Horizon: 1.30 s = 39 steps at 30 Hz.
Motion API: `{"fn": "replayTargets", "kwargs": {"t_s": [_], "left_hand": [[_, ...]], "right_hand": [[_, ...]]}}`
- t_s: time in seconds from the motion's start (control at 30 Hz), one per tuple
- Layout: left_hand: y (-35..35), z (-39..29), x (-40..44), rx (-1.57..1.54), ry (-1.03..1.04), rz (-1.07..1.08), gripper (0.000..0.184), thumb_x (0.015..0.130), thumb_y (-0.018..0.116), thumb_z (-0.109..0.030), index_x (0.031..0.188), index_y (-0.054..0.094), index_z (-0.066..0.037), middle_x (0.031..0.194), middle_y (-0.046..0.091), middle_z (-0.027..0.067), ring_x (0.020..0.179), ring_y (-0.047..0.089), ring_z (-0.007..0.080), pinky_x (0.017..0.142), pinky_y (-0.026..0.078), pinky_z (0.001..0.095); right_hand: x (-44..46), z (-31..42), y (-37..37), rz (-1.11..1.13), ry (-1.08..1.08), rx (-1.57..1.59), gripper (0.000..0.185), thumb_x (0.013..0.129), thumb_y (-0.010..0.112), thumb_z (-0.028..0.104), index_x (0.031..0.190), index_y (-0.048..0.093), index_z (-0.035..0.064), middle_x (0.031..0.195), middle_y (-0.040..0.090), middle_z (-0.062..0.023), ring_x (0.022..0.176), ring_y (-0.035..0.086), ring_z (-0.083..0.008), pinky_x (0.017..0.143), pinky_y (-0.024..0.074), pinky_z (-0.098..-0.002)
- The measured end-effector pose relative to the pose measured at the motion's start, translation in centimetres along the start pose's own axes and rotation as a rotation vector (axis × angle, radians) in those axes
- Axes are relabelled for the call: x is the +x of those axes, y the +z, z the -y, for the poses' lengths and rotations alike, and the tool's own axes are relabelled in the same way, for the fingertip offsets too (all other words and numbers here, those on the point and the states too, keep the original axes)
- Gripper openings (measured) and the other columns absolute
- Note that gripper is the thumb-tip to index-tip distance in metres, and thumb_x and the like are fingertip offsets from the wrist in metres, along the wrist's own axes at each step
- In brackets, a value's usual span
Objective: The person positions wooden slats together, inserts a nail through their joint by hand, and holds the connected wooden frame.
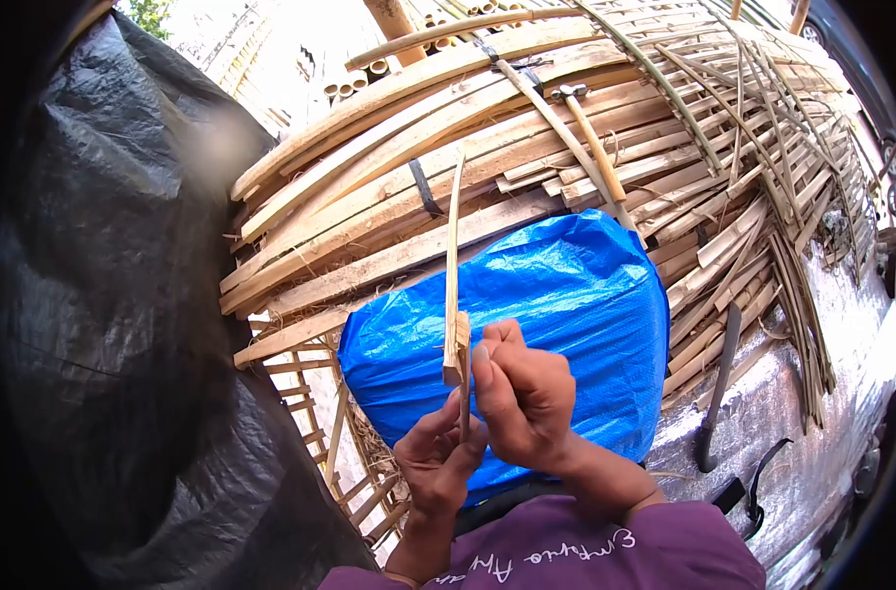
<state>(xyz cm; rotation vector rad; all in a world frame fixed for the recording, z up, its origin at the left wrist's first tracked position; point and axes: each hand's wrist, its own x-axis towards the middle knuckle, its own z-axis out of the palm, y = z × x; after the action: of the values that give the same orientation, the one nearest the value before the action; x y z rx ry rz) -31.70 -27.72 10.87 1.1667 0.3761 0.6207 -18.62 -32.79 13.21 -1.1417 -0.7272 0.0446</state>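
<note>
A long pale bamboo strip (pixel 453 256) stands nearly upright in front of me, with a rough, frayed piece at its thick lower end. My left hand (pixel 438 457) pinches a thin darker length at the bottom of it between thumb and fingers. Close against the right side of the strip is my right hand (pixel 526 398), its fingers curled and thumb pressed in. Whatever lies between those right fingertips is hidden. Blue plastic sheeting (pixel 566 295) lies behind and below both hands, over my lap.
Long wooden slats (pixel 369 206) lie across the front, with a hammer (pixel 597 147) on them. Several split bamboo strips (pixel 752 265) are heaped at right, near a dark curved-handled blade (pixel 720 388). A black tarp (pixel 123 295) hangs at left; silvery sheeting (pixel 762 462) covers the lower right.
</note>
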Motion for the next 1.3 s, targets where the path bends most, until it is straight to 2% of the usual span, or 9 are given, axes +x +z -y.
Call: {"fn": "replayTargets", "kwargs": {"t_s": [0.4, 0.47, 0.53, 0.67, 0.8, 0.97, 1.07, 1.23, 1.3], "left_hand": [[-0.2, -0.3, 0.0, -0.117, -0.050, 0.024, 0.045, 0.082, 0.062, 0.009, 0.125, 0.054, -0.001, 0.086, 0.064, 0.0054, 0.065, 0.055, 0.0049, 0.052, 0.039, 0.0182], [0.1, -0.1, -0.1, 0.003, -0.042, -0.024, 0.046, 0.082, 0.062, 0.010, 0.126, 0.054, -0.002, 0.086, 0.063, 0.0049, 0.066, 0.055, 0.0050, 0.053, 0.039, 0.0180], [0.0, 0.0, -0.1, -0.037, -0.033, 0.006, 0.046, 0.083, 0.061, 0.010, 0.126, 0.054, -0.002, 0.087, 0.063, 0.0054, 0.067, 0.055, 0.0052, 0.053, 0.040, 0.0181], [-0.4, 0.2, 0.0, -0.082, -0.005, 0.080, 0.045, 0.083, 0.061, 0.010, 0.126, 0.054, -0.002, 0.090, 0.063, 0.0069, 0.069, 0.056, 0.0062, 0.055, 0.040, 0.0184], [0.2, -0.1, -0.2, -0.073, -0.020, 0.013, 0.045, 0.083, 0.061, 0.010, 0.126, 0.054, -0.002, 0.089, 0.063, 0.0073, 0.070, 0.056, 0.0065, 0.055, 0.040, 0.0183], [0.7, 0.0, 0.0, 0.000, -0.004, 0.005, 0.045, 0.083, 0.060, 0.010, 0.126, 0.054, -0.001, 0.089, 0.063, 0.0064, 0.071, 0.056, 0.0061, 0.056, 0.041, 0.0184], [0.4, 0.1, -0.2, -0.056, -0.017, 0.048, 0.045, 0.083, 0.061, 0.009, 0.126, 0.054, 0.000, 0.089, 0.063, 0.0060, 0.070, 0.055, 0.0060, 0.055, 0.040, 0.0185], [0.7, 0.2, 0.0, -0.037, -0.019, 0.023, 0.046, 0.082, 0.063, 0.008, 0.126, 0.053, 0.000, 0.085, 0.063, 0.0053, 0.067, 0.055, 0.0061, 0.052, 0.039, 0.0184], [1.0, 0.2, 0.1, 0.001, -0.018, -0.005, 0.043, 0.083, 0.062, 0.008, 0.125, 0.055, 0.000, 0.085, 0.063, 0.0060, 0.064, 0.055, 0.0058, 0.050, 0.038, 0.0181]], "right_hand": [[-0.6, 0.0, 0.8, -0.004, -0.014, 0.022, 0.026, 0.085, 0.053, -0.001, 0.060, 0.046, 0.0045, 0.053, 0.036, -0.0051, 0.045, 0.030, -0.0199, 0.055, 0.0286, -0.0334], [-0.5, -0.1, 0.5, -0.011, -0.020, 0.041, 0.027, 0.085, 0.053, -0.001, 0.060, 0.046, 0.0046, 0.053, 0.035, -0.0049, 0.045, 0.030, -0.0198, 0.055, 0.0282, -0.0333], [0.2, -0.6, -0.2, 0.041, -0.112, -0.063, 0.024, 0.086, 0.053, 0.000, 0.063, 0.049, 0.0033, 0.053, 0.037, -0.0047, 0.046, 0.031, -0.0189, 0.056, 0.0295, -0.0320], [-1.6, 0.2, 1.1, -0.060, 0.016, 0.087, 0.025, 0.086, 0.054, 0.000, 0.062, 0.049, 0.0036, 0.053, 0.035, -0.0047, 0.045, 0.030, -0.0192, 0.055, 0.0283, -0.0326], [0.4, -0.2, -0.4, 0.060, -0.076, -0.037, 0.024, 0.088, 0.052, 0.001, 0.064, 0.051, 0.0024, 0.054, 0.043, -0.0049, 0.045, 0.033, -0.0186, 0.056, 0.0303, -0.0316], [-1.8, 0.6, 0.7, -0.067, 0.075, 0.110, 0.025, 0.086, 0.055, 0.001, 0.062, 0.049, 0.0042, 0.053, 0.035, -0.0052, 0.045, 0.029, -0.0191, 0.055, 0.0285, -0.0335], [0.2, -0.2, -0.8, 0.023, -0.058, -0.013, 0.025, 0.087, 0.054, 0.002, 0.063, 0.049, 0.0042, 0.053, 0.037, -0.0051, 0.045, 0.030, -0.0188, 0.055, 0.0289, -0.0336], [-1.8, 1.0, 0.7, -0.077, 0.135, 0.144, 0.026, 0.089, 0.052, 0.002, 0.063, 0.050, 0.0031, 0.053, 0.040, -0.0055, 0.047, 0.030, -0.0188, 0.055, 0.0291, -0.0323], [-0.9, 0.5, -0.1, -0.037, 0.064, 0.096, 0.026, 0.090, 0.052, 0.003, 0.064, 0.050, 0.0030, 0.054, 0.041, -0.0051, 0.047, 0.031, -0.0183, 0.056, 0.0301, -0.0318]]}}
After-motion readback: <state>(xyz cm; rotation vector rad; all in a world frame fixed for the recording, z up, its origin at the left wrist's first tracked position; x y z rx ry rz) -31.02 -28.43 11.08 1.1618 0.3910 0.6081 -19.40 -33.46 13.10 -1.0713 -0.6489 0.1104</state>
